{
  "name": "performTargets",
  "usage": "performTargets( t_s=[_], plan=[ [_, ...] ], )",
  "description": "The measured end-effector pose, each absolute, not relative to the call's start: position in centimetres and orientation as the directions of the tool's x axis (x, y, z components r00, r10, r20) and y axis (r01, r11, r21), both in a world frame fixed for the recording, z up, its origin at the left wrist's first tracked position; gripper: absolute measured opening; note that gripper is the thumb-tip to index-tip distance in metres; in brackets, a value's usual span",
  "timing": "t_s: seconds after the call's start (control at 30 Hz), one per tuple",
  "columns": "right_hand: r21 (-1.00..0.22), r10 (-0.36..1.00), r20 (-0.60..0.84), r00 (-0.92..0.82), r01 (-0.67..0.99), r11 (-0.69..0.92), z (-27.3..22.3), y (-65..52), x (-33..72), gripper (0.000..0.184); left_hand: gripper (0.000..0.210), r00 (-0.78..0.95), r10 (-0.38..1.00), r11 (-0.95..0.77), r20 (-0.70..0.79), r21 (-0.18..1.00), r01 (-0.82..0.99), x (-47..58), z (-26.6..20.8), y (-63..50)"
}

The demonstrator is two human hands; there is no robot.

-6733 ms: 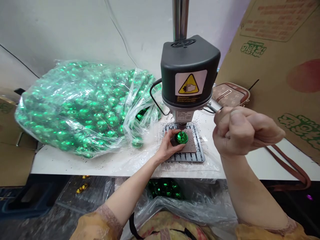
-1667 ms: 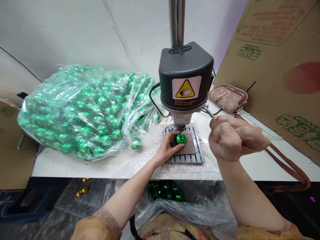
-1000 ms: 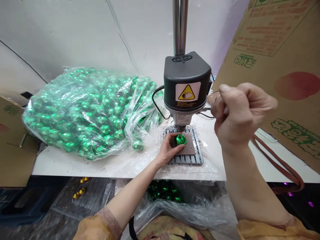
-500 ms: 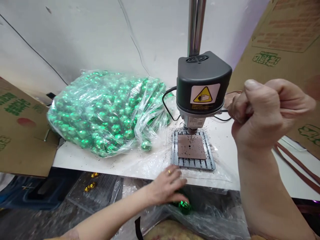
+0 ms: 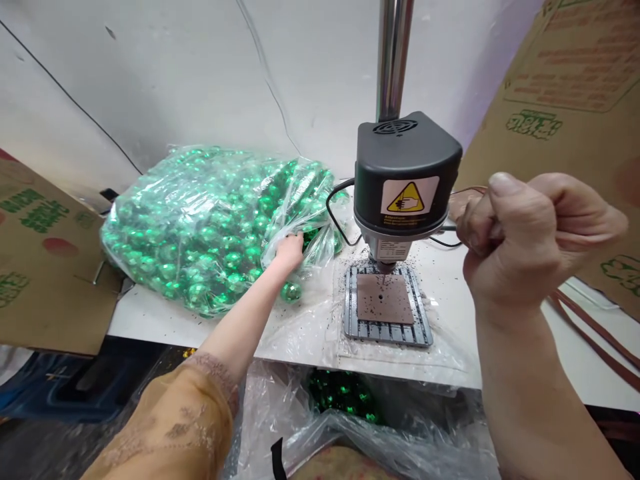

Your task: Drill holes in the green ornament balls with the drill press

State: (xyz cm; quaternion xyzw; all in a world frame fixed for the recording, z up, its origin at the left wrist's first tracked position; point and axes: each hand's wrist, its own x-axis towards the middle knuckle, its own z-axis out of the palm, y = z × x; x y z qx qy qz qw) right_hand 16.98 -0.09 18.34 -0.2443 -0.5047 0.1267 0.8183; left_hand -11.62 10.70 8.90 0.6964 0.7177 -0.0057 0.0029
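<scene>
My left hand reaches into the mouth of a large clear plastic bag full of shiny green faceted balls; its fingers are mostly hidden among plastic and balls. One loose green ball lies on the table just below that wrist. My right hand is closed in a fist around the feed lever of a small black bench drill press. Under the drill's chuck sits a brown square pad with a hole, on a slotted metal base sprinkled with dark shavings.
Below the table edge, an open clear plastic bag holds more green balls. Cardboard boxes stand at the left and right. A black cable runs from the drill. Brown straps lie at right.
My left hand has moved from above the lower bag, up and left, into the big bag's mouth. My right hand stays closed at the lever.
</scene>
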Motion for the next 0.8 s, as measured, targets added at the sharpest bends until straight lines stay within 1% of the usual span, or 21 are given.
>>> performTargets(
  t_s=[0.07,0.1,0.13,0.17,0.2,0.23,0.27,0.3,0.33,0.37,0.4,0.43,0.5,0.6,0.8],
  plan=[
    [-0.532,0.454,0.761,0.464,0.044,0.846,18.3,-0.1,16.9,0.047,0.044,0.005,1.0,-0.005,0.001,0.008,1.0,-11.9,9.1,9.9],
    [-0.528,0.452,0.763,0.463,0.043,0.848,18.3,-0.1,16.9,0.047,0.044,0.043,0.999,-0.043,0.017,0.032,0.999,-12.0,9.2,9.4],
    [-0.522,0.447,0.765,0.463,0.041,0.852,18.3,-0.1,16.9,0.047,0.043,0.087,0.995,-0.091,0.051,0.093,0.992,-11.9,9.3,8.7],
    [-0.519,0.444,0.766,0.465,0.038,0.854,18.3,0.0,16.8,0.047,0.041,0.126,0.988,-0.142,0.093,0.191,0.971,-11.7,9.4,8.0],
    [-0.518,0.444,0.764,0.468,0.036,0.855,18.4,0.0,16.8,0.046,0.039,0.154,0.979,-0.191,0.134,0.329,0.925,-11.4,9.4,7.2],
    [-0.518,0.442,0.762,0.473,0.035,0.855,18.4,0.0,16.8,0.046,0.038,0.168,0.973,-0.226,0.161,0.498,0.837,-10.9,9.2,6.4],
    [-0.516,0.439,0.76,0.479,0.034,0.856,18.4,0.0,16.8,0.047,0.039,0.17,0.972,-0.236,0.163,0.669,0.705,-10.2,8.9,5.5],
    [-0.516,0.439,0.759,0.481,0.032,0.856,18.3,0.0,16.8,0.046,0.043,0.174,0.975,-0.211,0.137,0.812,0.544,-9.4,8.5,4.7],
    [-0.514,0.439,0.759,0.48,0.028,0.857,18.3,0.1,16.8,0.046,0.049,0.187,0.977,-0.163,0.098,0.914,0.371,-8.6,8.0,3.9],
    [-0.512,0.44,0.76,0.477,0.024,0.859,18.3,0.1,16.8,0.046,0.054,0.205,0.977,-0.104,0.06,0.972,0.212,-7.7,7.3,3.2],
    [-0.511,0.441,0.76,0.477,0.02,0.859,18.3,0.0,16.8,0.045,0.058,0.218,0.976,-0.047,0.027,0.995,0.087,-6.8,6.6,2.6],
    [-0.514,0.445,0.758,0.476,0.017,0.858,18.3,0.0,16.8,0.044,0.062,0.224,0.975,0.002,-0.002,1.0,0.004,-6.0,5.8,2.2],
    [-0.519,0.45,0.756,0.476,0.017,0.854,18.3,0.0,16.8,0.043,0.066,0.225,0.973,0.063,-0.048,0.996,-0.06,-4.6,4.3,1.6],
    [-0.509,0.442,0.768,0.463,0.023,0.86,18.3,0.0,16.8,0.045,0.067,0.221,0.973,0.073,-0.063,0.997,-0.038,-3.4,2.7,1.4],
    [-0.495,0.432,0.783,0.448,0.027,0.869,18.2,0.0,16.8,0.046,0.064,0.287,0.958,-0.024,0.017,1.0,0.02,-2.5,1.2,1.8]
  ],
)
